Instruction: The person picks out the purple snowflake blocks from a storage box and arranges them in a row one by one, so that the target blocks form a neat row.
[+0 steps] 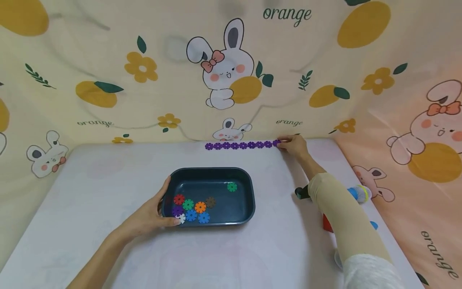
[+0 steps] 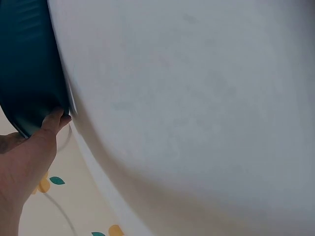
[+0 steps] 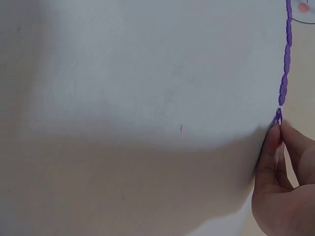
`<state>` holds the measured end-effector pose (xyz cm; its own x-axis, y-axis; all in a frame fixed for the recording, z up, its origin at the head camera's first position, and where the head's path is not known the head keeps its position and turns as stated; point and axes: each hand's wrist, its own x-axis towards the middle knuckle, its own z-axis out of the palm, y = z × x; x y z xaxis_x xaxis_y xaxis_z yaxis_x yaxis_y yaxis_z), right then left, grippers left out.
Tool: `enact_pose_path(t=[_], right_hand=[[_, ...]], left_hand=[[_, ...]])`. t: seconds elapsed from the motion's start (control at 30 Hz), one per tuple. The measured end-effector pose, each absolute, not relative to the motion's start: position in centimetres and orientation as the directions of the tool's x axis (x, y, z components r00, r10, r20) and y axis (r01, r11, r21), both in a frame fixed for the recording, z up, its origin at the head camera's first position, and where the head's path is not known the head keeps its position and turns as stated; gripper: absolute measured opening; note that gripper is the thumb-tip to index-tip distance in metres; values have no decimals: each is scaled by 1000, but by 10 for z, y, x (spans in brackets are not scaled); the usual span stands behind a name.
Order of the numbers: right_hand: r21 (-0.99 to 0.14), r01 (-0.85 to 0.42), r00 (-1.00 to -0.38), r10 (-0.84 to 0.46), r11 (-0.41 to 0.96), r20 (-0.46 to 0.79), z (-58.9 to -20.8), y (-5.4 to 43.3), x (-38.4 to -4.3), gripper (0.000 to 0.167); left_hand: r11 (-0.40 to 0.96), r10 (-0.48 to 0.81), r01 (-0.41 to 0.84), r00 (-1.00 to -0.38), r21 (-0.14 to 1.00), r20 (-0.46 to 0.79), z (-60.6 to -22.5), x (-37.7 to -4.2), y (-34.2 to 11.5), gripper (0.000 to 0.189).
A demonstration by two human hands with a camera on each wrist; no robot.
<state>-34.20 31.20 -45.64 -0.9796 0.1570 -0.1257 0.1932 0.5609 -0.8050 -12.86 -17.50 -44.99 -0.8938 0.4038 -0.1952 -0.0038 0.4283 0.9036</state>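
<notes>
Along the back edge of the white table runs a straight row of purple snowflake discs (image 1: 238,145). At its right end my right hand (image 1: 294,145) pinches the last purple disc (image 1: 276,143) between thumb and fingers; in the right wrist view the fingertips partly hide it. My left hand (image 1: 146,216) grips the left side of a dark blue tray (image 1: 227,208), thumb over the front left corner. Inside the tray, red (image 1: 179,199), orange (image 1: 200,207), brown (image 1: 210,202), white, purple, blue and green discs gather at the left. One green disc (image 1: 232,187) lies apart at the back right.
Partly behind the right forearm lie a toy microphone with a mesh head (image 1: 362,194), a black object (image 1: 302,193), a red object (image 1: 327,223) and a blue piece (image 1: 374,225). A rabbit-and-orange printed cloth (image 1: 155,100) hangs behind the table and along its right side.
</notes>
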Motion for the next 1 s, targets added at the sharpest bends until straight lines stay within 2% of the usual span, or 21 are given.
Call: enact_pose_path(t=[0.13,0.33,0.5,0.77,1.0], right_hand=[[-783,192,-981,149,591,-128,-457,317,-341,36],[-811,221,-975,133,542,-176,-457,320,-341,39],[-816,197,-980,123,543,-155,-452,316,-336,37],[-900,105,-991,-33,423,-131,-436,283,-320,34],[-924,19,-982,-167,381,-89,-420,248,-299,34]], left_hand=[[423,404,-12,-893,906,-200,-449,-129,-173,124],[409,408,-20,-890,913,-202,-450,-129,-172,124],[419,415,0,-889,908,-191,-450,-130,-173,123],[431,411,-13,-887,902,-209,-445,-130,-176,126],[419,442,35,-881,907,-170,-447,-131,-176,131]])
